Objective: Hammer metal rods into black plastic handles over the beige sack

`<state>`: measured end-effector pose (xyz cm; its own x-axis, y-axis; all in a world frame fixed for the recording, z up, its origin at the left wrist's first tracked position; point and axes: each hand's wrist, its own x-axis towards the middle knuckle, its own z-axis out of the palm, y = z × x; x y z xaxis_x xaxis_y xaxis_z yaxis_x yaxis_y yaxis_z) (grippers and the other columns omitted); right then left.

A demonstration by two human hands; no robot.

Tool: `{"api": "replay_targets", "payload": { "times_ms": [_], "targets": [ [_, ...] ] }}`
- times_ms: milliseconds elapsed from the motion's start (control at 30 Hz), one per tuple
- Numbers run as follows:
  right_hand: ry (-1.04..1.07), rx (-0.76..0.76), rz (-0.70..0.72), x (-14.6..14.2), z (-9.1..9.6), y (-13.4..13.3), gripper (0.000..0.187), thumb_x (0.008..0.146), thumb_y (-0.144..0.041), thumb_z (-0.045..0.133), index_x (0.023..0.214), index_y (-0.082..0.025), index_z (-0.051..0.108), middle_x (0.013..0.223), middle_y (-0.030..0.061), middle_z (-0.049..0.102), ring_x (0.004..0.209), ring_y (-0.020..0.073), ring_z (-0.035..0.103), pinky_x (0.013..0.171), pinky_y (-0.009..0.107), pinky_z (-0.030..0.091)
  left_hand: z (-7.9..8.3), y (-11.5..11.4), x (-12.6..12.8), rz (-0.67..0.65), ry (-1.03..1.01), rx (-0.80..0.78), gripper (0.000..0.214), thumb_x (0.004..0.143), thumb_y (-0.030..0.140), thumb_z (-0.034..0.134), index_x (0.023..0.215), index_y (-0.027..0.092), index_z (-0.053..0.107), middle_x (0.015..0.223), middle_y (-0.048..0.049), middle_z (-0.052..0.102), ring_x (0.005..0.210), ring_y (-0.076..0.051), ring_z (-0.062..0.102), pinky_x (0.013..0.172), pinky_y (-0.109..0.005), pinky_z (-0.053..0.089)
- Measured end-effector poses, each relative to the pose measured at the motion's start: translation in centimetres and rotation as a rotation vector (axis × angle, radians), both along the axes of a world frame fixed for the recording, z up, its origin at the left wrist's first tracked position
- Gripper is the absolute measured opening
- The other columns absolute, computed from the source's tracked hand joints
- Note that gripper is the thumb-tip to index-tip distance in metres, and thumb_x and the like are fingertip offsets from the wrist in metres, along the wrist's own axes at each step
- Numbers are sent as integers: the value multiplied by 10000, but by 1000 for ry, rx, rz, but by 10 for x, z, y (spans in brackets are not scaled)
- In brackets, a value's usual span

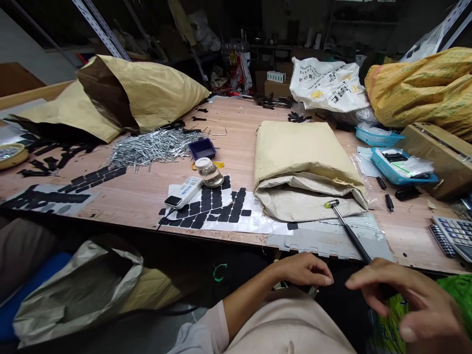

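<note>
My left hand (306,269) is over my lap below the table edge, fingers curled in with the tips near the thumb; I see nothing between them. My right hand (416,297) hovers at the lower right, fingers bent and spread from the thumb, holding nothing. Just past its fingertips lies a small hammer (352,236), its black handle reaching over the table edge. The hammer's yellow-tipped head rests on a folded beige paper sack (295,152), partly over a grey mat (332,241).
A pile of metal pins (153,147) lies left, beside a purple tray (202,148) and a lidded jar (209,172). Black patches (199,206) lie on white sheets in front. Blue baskets (401,164) and a calculator (455,233) are on the right. An open sack (84,280) stands below the table.
</note>
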<state>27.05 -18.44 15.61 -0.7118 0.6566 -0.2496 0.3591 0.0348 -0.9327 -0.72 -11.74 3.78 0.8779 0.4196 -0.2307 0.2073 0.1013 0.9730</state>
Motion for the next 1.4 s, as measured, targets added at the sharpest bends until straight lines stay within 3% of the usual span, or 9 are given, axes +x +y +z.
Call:
{"api": "replay_targets", "payload": {
  "times_ms": [167,333,500,700,933,1067,1133,1200,1400],
  "targets": [
    [175,-146,83,-32,-35,40,777,755,-590,701,1401,-177,568,787,46,613,671,183,578,634,312,470,43,52,2,348,-129,198,449,911,524,592,1073,132,741,862,-47,709,744,-117,610,706,-224,477],
    [140,-226,103,-36,-50,44,812,732,-587,717,1417,-186,547,806,36,614,704,177,569,662,310,472,70,132,2,813,-118,652,285,932,373,579,1059,171,734,963,-57,699,875,-153,619,800,-275,506],
    [103,-248,74,-39,-53,59,792,724,-591,722,1400,-207,571,819,38,623,720,177,573,685,314,480,68,225,3,1134,217,994,325,890,308,634,1198,223,694,1089,-76,617,1047,-208,574,972,-351,483],
    [18,-204,117,-41,-49,92,804,703,-632,711,1377,-210,596,796,34,636,676,172,582,652,307,494,43,305,0,1073,572,1111,542,909,404,608,1417,230,541,1455,-125,479,1396,-301,385,1162,-441,336],
    [-55,187,52,-42,-12,170,552,875,-474,661,1364,-224,602,943,77,673,857,206,644,783,329,527,-17,315,-6,854,804,1056,621,983,552,395,1528,254,403,1651,-87,250,1522,-315,204,1226,-504,208],
    [-199,566,-314,-49,-8,252,502,947,-463,553,1399,-246,561,1157,111,641,1063,260,614,901,401,523,-38,308,-7,867,806,1127,639,996,549,351,1559,246,348,1668,-87,194,1533,-307,177,1231,-511,201],
    [-346,841,-494,-48,-24,295,565,917,-494,571,1411,-222,550,1293,145,581,1224,322,532,1053,500,431,-40,308,-7,870,810,1137,643,994,554,349,1560,249,347,1668,-85,192,1533,-309,180,1231,-514,207],
    [-530,960,-611,-45,-54,332,630,908,-535,551,1443,-205,516,1428,181,484,1328,377,442,1104,574,358,-41,309,-7,877,819,1144,642,994,552,353,1562,254,345,1669,-79,191,1533,-308,185,1233,-511,212],
    [-854,871,-590,-45,-149,367,633,985,-579,342,1537,-272,364,1610,139,305,1471,366,275,1099,598,344,-42,310,-6,889,819,1165,647,988,548,372,1574,280,312,1665,-58,209,1532,-299,194,1230,-516,232]
  ]
}}
